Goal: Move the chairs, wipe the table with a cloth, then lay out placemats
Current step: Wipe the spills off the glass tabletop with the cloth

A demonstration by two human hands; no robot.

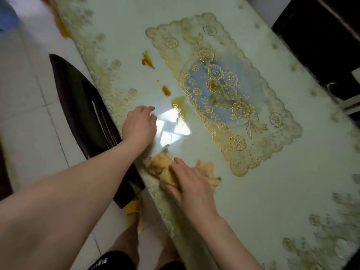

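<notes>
right hand (191,184) flat on cloth (165,168) — stained table (253,191)

Bright, even daylight, soft, slightly green-tinted. Hard white window glare on glossy table (253,191) just beside left hand (139,125), blown out in broken patches. Only faint soft shadows, under right hand (191,184) and cloth (159,166). Heavy motion blur at frame edges: smeared lace border bottom right, top-left corner, floor (29,94). Reasonably sharp placemat (224,90) in centre. Wide-angle bowing along table edges. Underexposed dark furniture (321,36) top right, no detail. Soft and compressed overall.
</notes>
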